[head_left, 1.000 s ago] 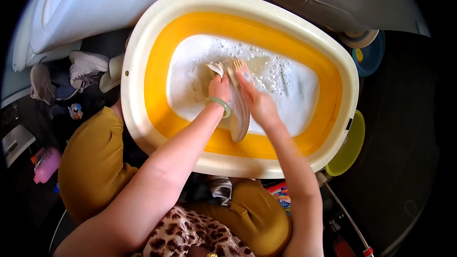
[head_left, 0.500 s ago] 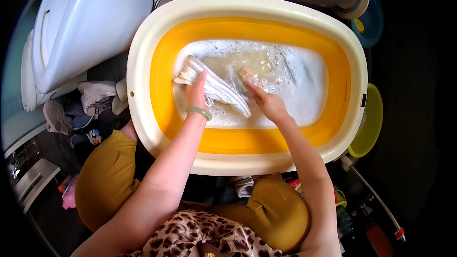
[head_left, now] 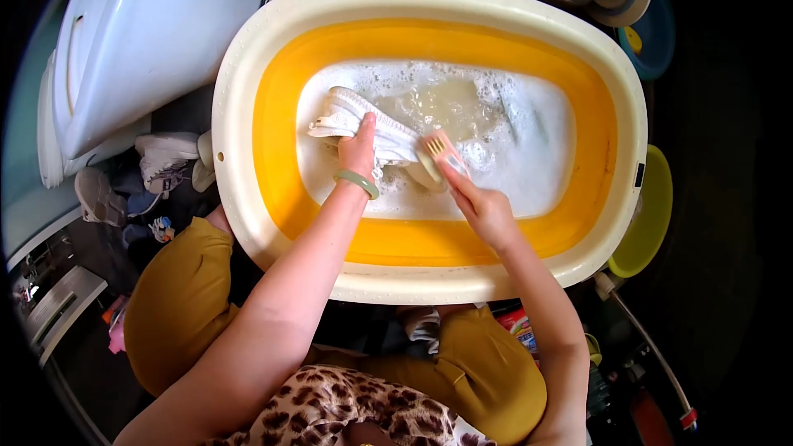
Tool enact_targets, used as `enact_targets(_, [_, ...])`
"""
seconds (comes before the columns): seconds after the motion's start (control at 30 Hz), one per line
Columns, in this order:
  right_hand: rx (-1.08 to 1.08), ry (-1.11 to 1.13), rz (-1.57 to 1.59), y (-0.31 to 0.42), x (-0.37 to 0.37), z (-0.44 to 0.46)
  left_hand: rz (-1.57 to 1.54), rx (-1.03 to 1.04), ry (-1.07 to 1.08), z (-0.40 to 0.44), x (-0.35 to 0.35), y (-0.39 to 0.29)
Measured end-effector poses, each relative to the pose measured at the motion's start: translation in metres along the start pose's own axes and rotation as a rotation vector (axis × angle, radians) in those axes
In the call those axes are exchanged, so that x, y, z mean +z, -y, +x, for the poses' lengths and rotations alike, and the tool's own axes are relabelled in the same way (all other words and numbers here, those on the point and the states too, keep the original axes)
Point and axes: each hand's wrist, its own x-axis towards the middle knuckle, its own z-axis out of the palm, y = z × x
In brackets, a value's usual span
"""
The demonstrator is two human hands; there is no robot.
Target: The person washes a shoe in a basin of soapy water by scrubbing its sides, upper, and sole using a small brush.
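Over the soapy water (head_left: 529, 173) in a yellow-and-cream basin (head_left: 289, 198), my left hand (head_left: 358, 150) is closed on a wet white shoe (head_left: 395, 137). The shoe lies at a slant, its toe end pointing right and low, and loose laces hang by my wrist. My right hand (head_left: 486, 211) grips a small pink scrub brush (head_left: 446, 154), its head against the shoe's toe end. Part of the shoe's underside is covered by suds.
Several shoes (head_left: 161, 161) lie on the floor at the left, below a white sink-like fixture (head_left: 157, 41). A lime-green basin (head_left: 648, 215) stands right of the tub, with a blue basin (head_left: 659, 33) behind it.
The shoe has turned in my left hand, showing more of its sole edge. My right hand has brought the brush from the water onto the shoe's toe end.
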Motion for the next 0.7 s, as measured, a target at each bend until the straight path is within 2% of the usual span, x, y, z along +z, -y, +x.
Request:
enact_targets(0.1, [-0.089,-0.002,0.0,0.031,0.002,0.054,0.027,-0.015,-0.007,-0.004,0.003,-0.009])
enact_targets(0.2, [-0.084,0.024,0.039,0.044,0.006,0.059,-0.001,-0.08,-0.014,-0.007,0.005,-0.011])
enact_targets(0.37, [0.044,-0.04,0.238,-0.01,0.015,-0.012,-0.09,-0.071,-0.052,-0.003,0.005,-0.004])
enact_targets(0.47, [0.012,-0.044,0.202,-0.015,0.006,-0.017,-0.156,-0.092,-0.064,-0.002,0.007,0.002])
enact_targets(0.53, [0.07,0.132,0.115,0.001,-0.006,0.023,-0.146,-0.089,-0.066,-0.003,0.009,0.002])
enact_targets(0.63, [-0.01,0.196,0.081,0.033,-0.009,0.07,-0.173,-0.085,-0.048,0.0,0.007,0.003])
enact_targets(0.7, [-0.033,0.216,0.043,0.03,-0.007,0.064,-0.216,-0.089,-0.014,0.003,0.005,0.006])
